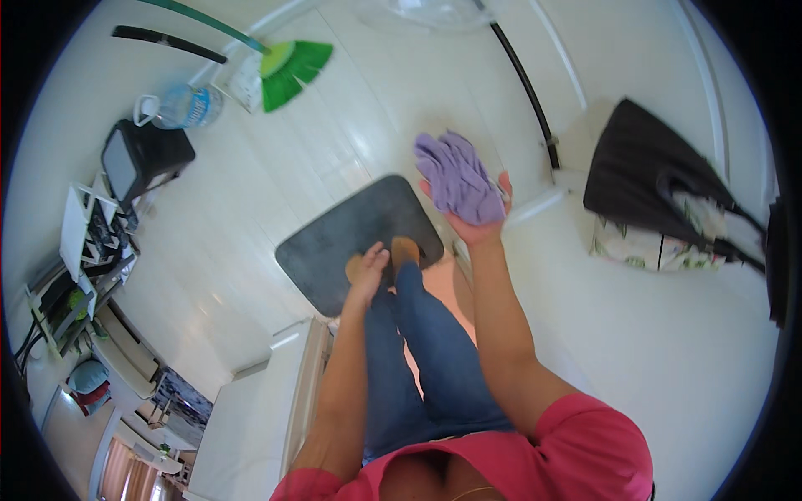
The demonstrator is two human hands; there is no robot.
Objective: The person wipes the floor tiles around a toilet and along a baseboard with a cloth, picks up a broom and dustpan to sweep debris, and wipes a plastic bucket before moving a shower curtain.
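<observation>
My right hand (478,219) is raised in front of me and holds a crumpled purple cloth (455,175) against its palm and fingers. My left hand (368,271) hangs lower, beside my left leg, with fingers loosely curled and nothing in it. Below both hands I see my blue jeans and my feet standing on a dark grey floor mat (334,242).
A green broom (288,68) leans at the back left beside a clear water jug (185,105) and a black bin (144,159). A black bag (647,179) rests on the white counter at right. A white rack (88,242) stands at left.
</observation>
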